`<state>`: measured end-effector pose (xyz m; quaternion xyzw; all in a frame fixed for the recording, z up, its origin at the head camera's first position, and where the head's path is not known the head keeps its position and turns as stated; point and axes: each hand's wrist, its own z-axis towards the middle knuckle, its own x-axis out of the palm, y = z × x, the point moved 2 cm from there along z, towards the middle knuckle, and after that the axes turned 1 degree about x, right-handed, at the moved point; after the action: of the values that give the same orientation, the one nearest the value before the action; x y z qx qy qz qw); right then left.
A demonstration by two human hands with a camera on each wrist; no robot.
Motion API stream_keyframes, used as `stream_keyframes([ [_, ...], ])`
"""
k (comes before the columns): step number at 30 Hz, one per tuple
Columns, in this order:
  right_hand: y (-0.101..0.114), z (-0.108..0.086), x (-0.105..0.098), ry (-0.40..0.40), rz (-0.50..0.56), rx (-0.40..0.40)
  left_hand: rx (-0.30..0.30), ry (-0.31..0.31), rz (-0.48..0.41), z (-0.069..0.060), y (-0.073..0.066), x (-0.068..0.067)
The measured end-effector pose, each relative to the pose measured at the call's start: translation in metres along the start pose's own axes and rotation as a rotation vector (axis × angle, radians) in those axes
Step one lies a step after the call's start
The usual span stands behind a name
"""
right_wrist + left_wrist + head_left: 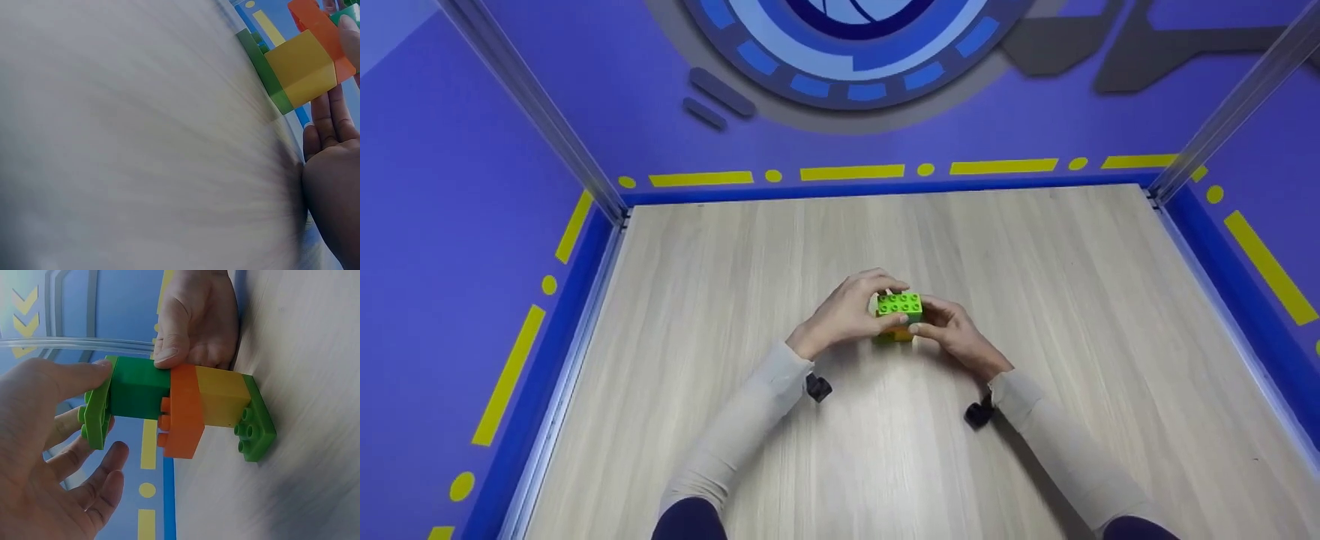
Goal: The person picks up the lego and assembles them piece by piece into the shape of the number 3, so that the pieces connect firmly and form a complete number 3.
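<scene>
A stack of toy building bricks stands on the wooden tabletop. From its top down come a light green brick, a dark green brick, an orange brick, a yellow brick and a green bottom brick. My left hand pinches the light green top brick, thumb on its near side and fingers curled behind. From the other side, my right hand grips the stack, its thumb on the dark green brick near the orange one. Its fingers reach behind, partly hidden in the right wrist view.
The pale wooden tabletop spreads around the stack. Blue-purple panels with yellow marks form a back wall, a left wall and a right wall. A small black device sits at the right wrist, another at the left.
</scene>
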<state>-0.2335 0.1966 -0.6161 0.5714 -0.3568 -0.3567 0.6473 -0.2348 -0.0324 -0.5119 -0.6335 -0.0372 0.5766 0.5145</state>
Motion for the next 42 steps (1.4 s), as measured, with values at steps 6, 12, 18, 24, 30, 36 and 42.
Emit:
stream_keyframes([
  [6, 0.001, 0.0, -0.001, -0.002, 0.002, 0.036, -0.037, -0.005, -0.037, -0.009, 0.007, 0.0],
  [12, 0.0, 0.0, 0.0, 0.01, -0.005, 0.037, -0.084, -0.025, -0.059, -0.018, 0.017, 0.005],
  [18, -0.001, 0.0, 0.0, 0.012, -0.006, 0.018, -0.108, -0.048, -0.135, -0.027, 0.029, 0.012],
  [24, 0.001, -0.001, 0.0, -0.012, -0.006, 0.058, -0.15, -0.088, -0.194, -0.036, 0.039, 0.024],
  [30, 0.001, -0.001, -0.001, -0.009, -0.014, 0.059, -0.168, -0.136, -0.311, -0.04, 0.047, 0.036],
  [36, 0.002, 0.0, 0.0, -0.012, -0.021, 0.047, -0.171, -0.188, -0.39, -0.042, 0.051, 0.043],
  [42, 0.005, 0.002, 0.002, -0.034, -0.061, 0.039, -0.176, -0.22, -0.434, -0.043, 0.052, 0.044],
])
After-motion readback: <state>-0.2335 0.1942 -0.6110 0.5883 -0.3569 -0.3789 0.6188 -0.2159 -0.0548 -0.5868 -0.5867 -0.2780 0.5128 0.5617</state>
